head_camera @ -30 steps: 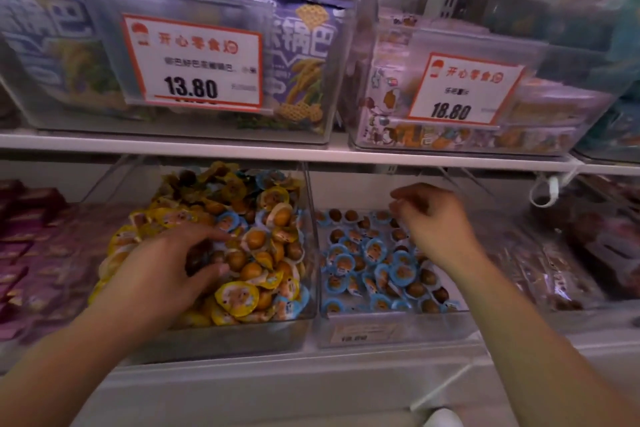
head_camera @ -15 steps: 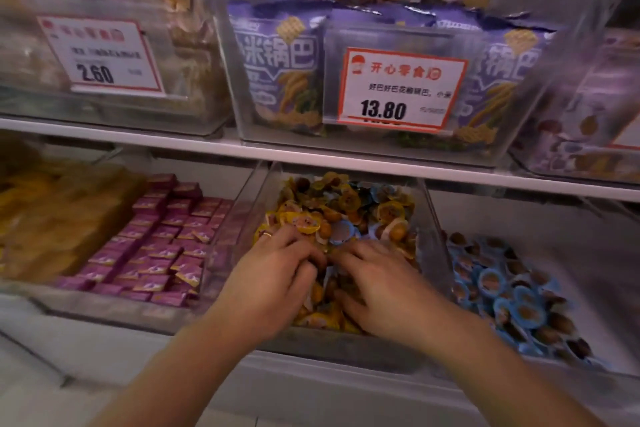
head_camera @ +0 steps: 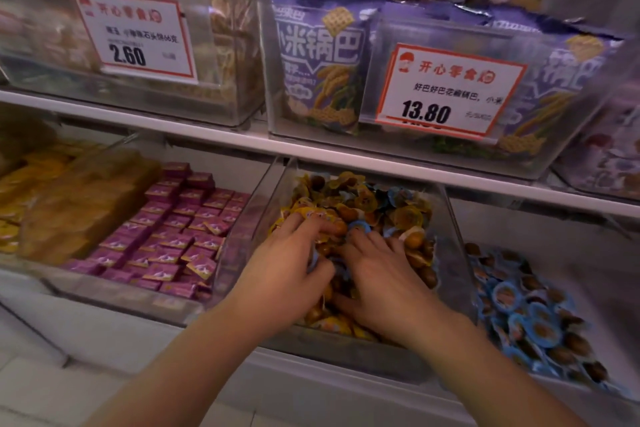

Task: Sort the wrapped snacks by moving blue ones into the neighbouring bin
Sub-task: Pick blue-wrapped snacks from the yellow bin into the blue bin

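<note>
A clear bin [head_camera: 452, 253] on the lower shelf holds a mixed pile of yellow wrapped snacks [head_camera: 405, 218] and blue wrapped snacks [head_camera: 358, 227]. Both my hands are inside it, side by side on the pile. My left hand [head_camera: 287, 263] has its fingers curled, and a blue wrapper edge shows between thumb and fingers. My right hand [head_camera: 384, 277] lies on the snacks with spread fingers, its tips beside a blue snack. The neighbouring bin [head_camera: 588, 263] to the right holds several blue snacks [head_camera: 519, 305].
Left of the mixed bin lies a bin of pink boxed snacks [head_camera: 173, 236], then yellow packs [head_camera: 69, 211]. A white shelf edge [head_camera: 346, 156] runs just above the bins. It carries clear boxes with purple bags [head_camera: 322, 62] and price tags [head_camera: 446, 90].
My right hand left the blue bin and joined my left hand in the mixed bin. The view swung left. Since half a second ago both hands have stayed on the pile.
</note>
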`<state>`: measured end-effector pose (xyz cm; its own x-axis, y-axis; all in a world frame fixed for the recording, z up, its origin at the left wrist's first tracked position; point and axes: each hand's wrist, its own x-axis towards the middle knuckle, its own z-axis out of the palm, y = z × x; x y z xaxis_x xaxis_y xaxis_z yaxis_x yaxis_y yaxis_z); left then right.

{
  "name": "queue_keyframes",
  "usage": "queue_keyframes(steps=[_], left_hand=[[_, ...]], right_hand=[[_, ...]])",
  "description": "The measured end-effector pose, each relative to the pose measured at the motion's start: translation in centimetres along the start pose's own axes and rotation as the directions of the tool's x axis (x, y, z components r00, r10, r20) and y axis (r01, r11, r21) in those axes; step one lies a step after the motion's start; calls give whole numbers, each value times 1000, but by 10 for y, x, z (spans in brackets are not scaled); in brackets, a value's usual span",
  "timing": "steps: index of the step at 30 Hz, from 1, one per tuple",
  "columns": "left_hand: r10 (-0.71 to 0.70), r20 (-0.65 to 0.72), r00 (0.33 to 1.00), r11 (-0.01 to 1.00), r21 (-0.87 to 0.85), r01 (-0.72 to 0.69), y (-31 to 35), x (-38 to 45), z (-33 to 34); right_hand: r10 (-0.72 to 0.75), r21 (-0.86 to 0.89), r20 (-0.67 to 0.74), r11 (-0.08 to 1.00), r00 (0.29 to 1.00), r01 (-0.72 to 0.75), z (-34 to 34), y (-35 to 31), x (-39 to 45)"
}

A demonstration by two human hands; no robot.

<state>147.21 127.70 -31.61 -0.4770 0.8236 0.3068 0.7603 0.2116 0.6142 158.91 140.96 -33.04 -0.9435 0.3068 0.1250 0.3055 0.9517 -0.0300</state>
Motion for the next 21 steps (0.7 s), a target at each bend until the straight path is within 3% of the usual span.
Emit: queue_keyframes(steps=[6,9,12,14,16,17,18,19,21], left_hand=[[-29,-100,995,979,-206,8,1,0,-1],[-95,-170,981,945,-326,35,3,5,1],[-156,-250,955,895,-446,30,13,8,5],[-163,-275,947,858,-513,-1,27,9,9],[-115,-269,956,846,-531,-48,43,7,16],[-61,-266,962,858,-507,-86,51,5,20],[5,-257,966,878,-462,-127,59,3,25],[78,-233,969,899,-404,-169,66,1,29],[211,-154,965,924,-290,-248,78,-2,38]], right_hand=[[43,308,-98,951,994,-10,-1,4,-11],[234,517,-233,852,944,-84,-14,6,-19],[425,742,-293,666,857,-77,-35,6,-25],[516,905,-190,422,835,-54,-48,2,-30],[487,996,83,-66,870,-58,-57,-6,-37],[409,948,211,-307,888,-84,-60,-10,-41],[329,877,287,-468,899,-109,-63,-13,-46],[273,826,318,-549,908,-124,-64,-14,-52],[258,813,343,-564,903,-148,-68,-11,-64]])
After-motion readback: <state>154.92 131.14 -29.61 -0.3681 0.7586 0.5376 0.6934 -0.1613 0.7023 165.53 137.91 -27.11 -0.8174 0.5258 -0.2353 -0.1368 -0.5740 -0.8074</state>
